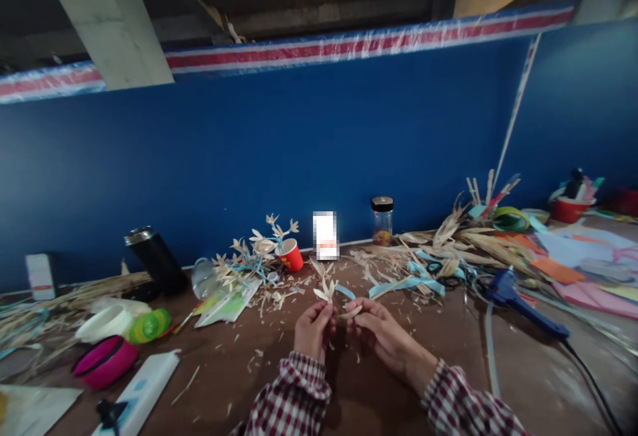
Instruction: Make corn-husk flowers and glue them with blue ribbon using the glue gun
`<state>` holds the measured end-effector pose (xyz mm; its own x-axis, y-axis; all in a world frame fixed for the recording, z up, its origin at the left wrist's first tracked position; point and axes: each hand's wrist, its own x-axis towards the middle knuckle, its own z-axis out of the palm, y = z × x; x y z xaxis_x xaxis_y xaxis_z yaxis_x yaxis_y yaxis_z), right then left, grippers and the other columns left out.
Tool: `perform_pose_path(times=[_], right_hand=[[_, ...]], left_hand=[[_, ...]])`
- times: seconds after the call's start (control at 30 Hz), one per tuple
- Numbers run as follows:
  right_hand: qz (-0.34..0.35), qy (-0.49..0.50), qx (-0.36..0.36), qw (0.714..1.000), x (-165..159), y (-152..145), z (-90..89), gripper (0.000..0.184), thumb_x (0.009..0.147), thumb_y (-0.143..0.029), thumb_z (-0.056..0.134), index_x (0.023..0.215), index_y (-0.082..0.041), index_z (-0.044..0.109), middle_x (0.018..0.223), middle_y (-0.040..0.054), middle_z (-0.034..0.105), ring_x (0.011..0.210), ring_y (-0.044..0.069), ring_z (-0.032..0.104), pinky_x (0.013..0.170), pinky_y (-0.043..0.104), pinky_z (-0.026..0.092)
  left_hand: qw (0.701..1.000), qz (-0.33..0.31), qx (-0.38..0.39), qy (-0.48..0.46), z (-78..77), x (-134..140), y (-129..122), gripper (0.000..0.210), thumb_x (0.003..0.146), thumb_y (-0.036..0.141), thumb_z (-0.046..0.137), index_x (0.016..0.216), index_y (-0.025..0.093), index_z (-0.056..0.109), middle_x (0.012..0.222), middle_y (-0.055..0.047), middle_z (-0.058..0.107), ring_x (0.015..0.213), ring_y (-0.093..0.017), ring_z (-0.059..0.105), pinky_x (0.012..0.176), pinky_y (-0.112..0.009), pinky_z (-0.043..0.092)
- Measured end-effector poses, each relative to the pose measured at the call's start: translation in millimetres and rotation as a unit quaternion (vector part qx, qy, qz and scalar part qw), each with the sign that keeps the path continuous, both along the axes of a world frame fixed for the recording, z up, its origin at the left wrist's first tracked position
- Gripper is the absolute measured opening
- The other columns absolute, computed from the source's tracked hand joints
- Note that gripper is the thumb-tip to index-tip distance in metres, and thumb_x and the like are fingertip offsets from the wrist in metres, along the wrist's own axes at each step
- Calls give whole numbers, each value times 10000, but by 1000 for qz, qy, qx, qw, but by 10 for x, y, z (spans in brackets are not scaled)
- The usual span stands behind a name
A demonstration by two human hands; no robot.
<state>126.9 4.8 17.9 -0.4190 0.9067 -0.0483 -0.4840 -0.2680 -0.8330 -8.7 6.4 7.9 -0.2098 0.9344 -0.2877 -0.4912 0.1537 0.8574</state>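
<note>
My left hand (pixel 315 327) pinches the base of a pale flower (pixel 327 290) that looks made of dried corn husk, its petals spread upward above the fingers. Close beside it, my right hand (pixel 381 331) is closed on a small strip of husk (pixel 351 312) between thumb and fingers. Both hands are held just over the brown table, close together. Behind them lies a short blue paper strip (pixel 345 292). Further left, finished-looking husk flowers on blue stems (pixel 259 250) lean in and around a red paper cup (pixel 291 256).
A blue glue gun (pixel 523 304) with its cord lies at right, near coloured paper sheets (pixel 573 256). Husk scraps (pixel 438 243) and a lidded jar (pixel 382 223) stand along the blue partition. On the left are a black flask (pixel 157 260), a pink bowl (pixel 106 361) and a power strip (pixel 144 386).
</note>
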Motion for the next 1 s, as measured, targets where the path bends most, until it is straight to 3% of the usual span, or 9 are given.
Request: perform_pose_path(times=[0.17, 0.3, 0.53, 1.0], right_hand=[[2, -24, -7, 1000, 0, 28, -4, 241, 671, -285, 640, 832, -173, 500, 569, -48, 538, 468, 78, 498, 438, 183, 370], [-76, -70, 26, 994, 11, 79, -53, 358, 631, -301, 683, 889, -187, 463, 577, -66, 536, 480, 83, 501, 461, 196, 381], [-177, -178, 145, 957, 62, 154, -137, 315, 644, -275, 660, 863, -190, 450, 638, -49, 543, 603, 107, 522, 563, 226, 416], [-147, -114, 118, 976, 36, 134, -131, 372, 640, -295, 672, 945, -175, 497, 658, -38, 567, 563, 93, 524, 516, 202, 408]], left_hand=[[1000, -27, -3, 15, -6, 78, -18, 340, 498, 308, 759, 726, 122, 590, 480, 24, 586, 399, -62, 507, 388, -151, 382], [999, -11, -18, 32, 21, 76, -17, 355, 480, 300, 768, 731, 123, 589, 562, 19, 616, 422, -47, 508, 396, -142, 400], [997, -40, -22, 68, 9, 111, -58, 352, 511, 326, 748, 760, 129, 598, 472, 52, 554, 372, -44, 466, 349, -140, 366], [997, -68, -19, 41, 15, 138, -62, 382, 478, 340, 763, 728, 125, 570, 533, 26, 593, 357, -33, 461, 337, -134, 363]])
